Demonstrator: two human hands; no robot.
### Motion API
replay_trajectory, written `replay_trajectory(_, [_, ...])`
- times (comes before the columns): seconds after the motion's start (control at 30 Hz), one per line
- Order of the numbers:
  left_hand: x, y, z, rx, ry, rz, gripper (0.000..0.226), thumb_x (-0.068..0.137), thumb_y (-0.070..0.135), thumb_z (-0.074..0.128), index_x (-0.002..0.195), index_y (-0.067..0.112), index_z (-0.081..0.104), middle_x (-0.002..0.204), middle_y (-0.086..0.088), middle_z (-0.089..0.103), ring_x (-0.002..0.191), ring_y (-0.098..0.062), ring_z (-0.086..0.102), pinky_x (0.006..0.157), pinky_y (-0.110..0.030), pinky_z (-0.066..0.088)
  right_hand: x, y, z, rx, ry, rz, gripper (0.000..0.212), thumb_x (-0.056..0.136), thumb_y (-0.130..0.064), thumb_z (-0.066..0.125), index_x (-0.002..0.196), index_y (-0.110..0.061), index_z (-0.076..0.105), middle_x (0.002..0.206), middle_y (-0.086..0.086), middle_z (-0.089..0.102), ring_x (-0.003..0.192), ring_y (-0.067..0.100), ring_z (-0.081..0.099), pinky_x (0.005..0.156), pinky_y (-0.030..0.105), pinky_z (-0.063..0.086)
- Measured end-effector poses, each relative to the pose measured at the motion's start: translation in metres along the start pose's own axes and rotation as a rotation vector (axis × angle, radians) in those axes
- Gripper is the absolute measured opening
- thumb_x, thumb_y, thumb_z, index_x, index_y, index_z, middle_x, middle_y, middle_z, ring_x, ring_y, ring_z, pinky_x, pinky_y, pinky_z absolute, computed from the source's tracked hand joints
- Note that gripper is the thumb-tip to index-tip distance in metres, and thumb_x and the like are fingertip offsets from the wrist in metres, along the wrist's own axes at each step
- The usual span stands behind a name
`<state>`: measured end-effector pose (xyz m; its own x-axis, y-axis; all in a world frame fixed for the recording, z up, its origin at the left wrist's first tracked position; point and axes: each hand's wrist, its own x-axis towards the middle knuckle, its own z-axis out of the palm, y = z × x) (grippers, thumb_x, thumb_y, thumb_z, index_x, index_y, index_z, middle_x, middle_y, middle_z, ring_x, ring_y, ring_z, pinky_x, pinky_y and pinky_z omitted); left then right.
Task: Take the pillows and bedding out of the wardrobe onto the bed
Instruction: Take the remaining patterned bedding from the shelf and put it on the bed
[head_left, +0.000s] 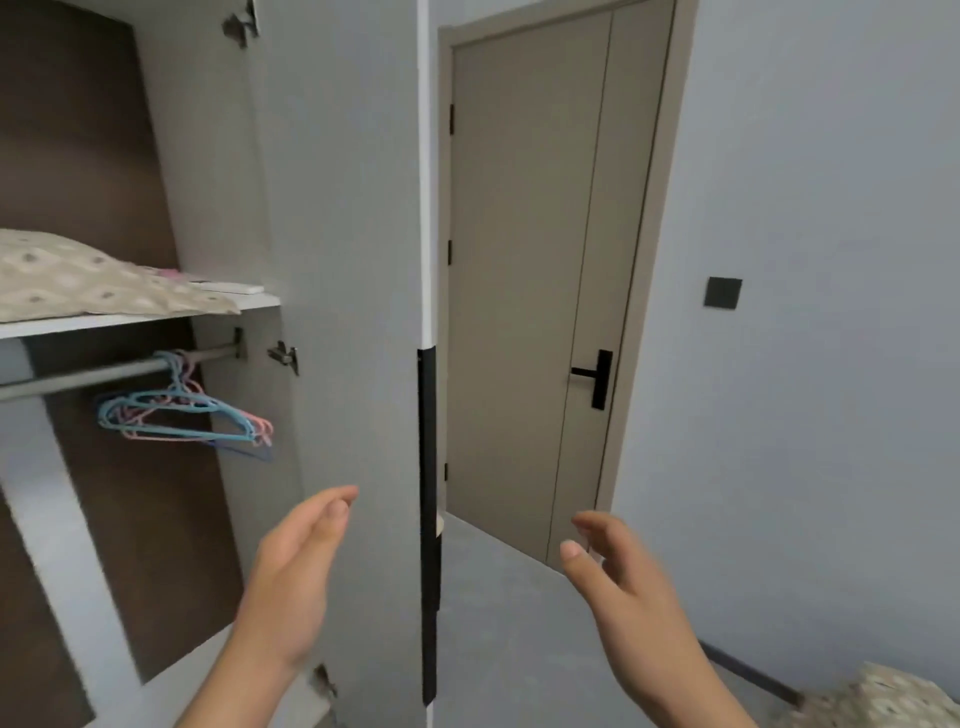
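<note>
The wardrobe (218, 171) stands open on the left. A beige patterned pillow (88, 283) lies on its white shelf (156, 315), with something pink and a flat white item behind it. My left hand (296, 577) is raised in front of the open wardrobe door (353, 260), fingers apart and holding nothing. My right hand (618, 582) is raised to the right of the door's edge, also holding nothing. A corner of matching patterned bedding (878, 696) shows at the bottom right.
Under the shelf a rail (104, 371) carries several blue and pink hangers (182, 415). The wardrobe door's edge has a black handle strip (428, 519). Behind it is a closed beige room door (530, 270) with a black handle, and a dark wall switch (723, 292).
</note>
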<state>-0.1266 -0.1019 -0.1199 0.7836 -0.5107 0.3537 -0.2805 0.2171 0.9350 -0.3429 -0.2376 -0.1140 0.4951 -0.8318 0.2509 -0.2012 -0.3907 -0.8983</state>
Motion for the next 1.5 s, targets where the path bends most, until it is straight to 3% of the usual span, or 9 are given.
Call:
replay_trajectory(0.2, [0.033,0.003,-0.095,0.124,0.168,0.04,0.033,0.082,0.049,0.047,0.102,0.03,0.066,0.115,0.009,0.064,0.117,-0.011,0.055,0.105,-0.039,0.039,0.039,-0.036,0.101,0.071,-0.2,-0.079,0.032,0.091,-0.037,0.057,0.123,-0.033,0.052,0.126,-0.017,0.052,0.123,0.004,0.046,0.101,0.027,0.035])
replay_trajectory(0.33, [0.047,-0.001,-0.139,0.258,0.324,0.021,0.033,0.083,0.05,0.045,0.105,0.033,0.064,0.113,0.018,0.06,0.116,-0.009,0.054,0.095,-0.026,0.038,0.077,-0.05,0.162,0.154,-0.329,-0.11,0.031,0.09,-0.035,0.059,0.121,-0.033,0.055,0.129,-0.012,0.055,0.127,0.007,0.046,0.106,0.033,0.036])
replay_trajectory(0.43, [0.061,0.008,-0.166,0.356,0.446,0.006,0.024,0.09,0.048,0.046,0.104,0.036,0.061,0.113,0.021,0.058,0.116,-0.011,0.052,0.099,-0.031,0.037,0.109,-0.064,0.207,0.232,-0.441,-0.141,0.032,0.09,-0.034,0.06,0.122,-0.03,0.056,0.129,-0.01,0.055,0.127,0.009,0.046,0.104,0.031,0.035])
replay_trajectory(0.57, [0.08,0.029,-0.189,0.456,0.604,0.049,0.046,0.077,0.055,0.042,0.111,0.032,0.062,0.12,0.01,0.06,0.121,-0.014,0.051,0.108,-0.043,0.036,0.15,-0.088,0.253,0.337,-0.582,-0.224,0.021,0.091,-0.025,0.062,0.108,-0.036,0.057,0.123,-0.011,0.058,0.12,0.009,0.05,0.104,0.031,0.037])
replay_trajectory(0.83, [0.118,0.062,-0.204,0.53,0.829,0.103,0.021,0.083,0.044,0.05,0.1,0.039,0.062,0.112,0.019,0.06,0.116,-0.011,0.054,0.106,-0.037,0.037,0.228,-0.151,0.308,0.398,-0.765,-0.372,0.018,0.09,-0.036,0.06,0.108,-0.037,0.056,0.115,-0.021,0.059,0.109,0.0,0.055,0.097,0.031,0.043])
replay_trajectory(0.97, [0.137,0.064,-0.221,0.595,0.904,0.102,0.019,0.091,0.036,0.054,0.108,0.032,0.06,0.108,0.022,0.057,0.114,-0.015,0.053,0.099,-0.033,0.037,0.243,-0.175,0.338,0.355,-0.78,-0.414,0.054,0.071,-0.063,0.053,0.118,-0.038,0.056,0.12,-0.017,0.061,0.115,0.007,0.057,0.102,0.047,0.045])
replay_trajectory(1.1, [0.169,0.064,-0.252,0.625,0.944,0.124,0.021,0.092,0.032,0.053,0.112,0.03,0.059,0.113,0.012,0.06,0.115,-0.013,0.053,0.1,-0.031,0.037,0.259,-0.201,0.38,0.371,-0.795,-0.458,0.046,0.086,-0.048,0.057,0.129,-0.031,0.052,0.13,-0.012,0.056,0.122,0.01,0.052,0.106,0.042,0.042])
replay_trajectory(1.27, [0.228,0.073,-0.314,0.687,0.985,0.171,0.03,0.094,0.03,0.05,0.122,0.023,0.057,0.115,0.011,0.056,0.099,0.004,0.05,0.081,-0.009,0.031,0.283,-0.249,0.455,0.278,-0.702,-0.466,0.056,0.088,-0.053,0.05,0.137,-0.026,0.046,0.138,-0.006,0.053,0.125,0.017,0.049,0.099,0.037,0.041])
replay_trajectory(1.5, [0.324,0.099,-0.435,0.812,0.976,0.077,0.048,0.089,0.048,0.048,0.13,0.022,0.052,0.135,0.001,0.053,0.122,-0.019,0.048,0.091,-0.034,0.036,0.328,-0.344,0.555,0.133,-0.574,-0.453,0.076,0.08,-0.068,0.039,0.128,-0.012,0.054,0.129,0.008,0.059,0.112,0.03,0.057,0.095,0.047,0.046])
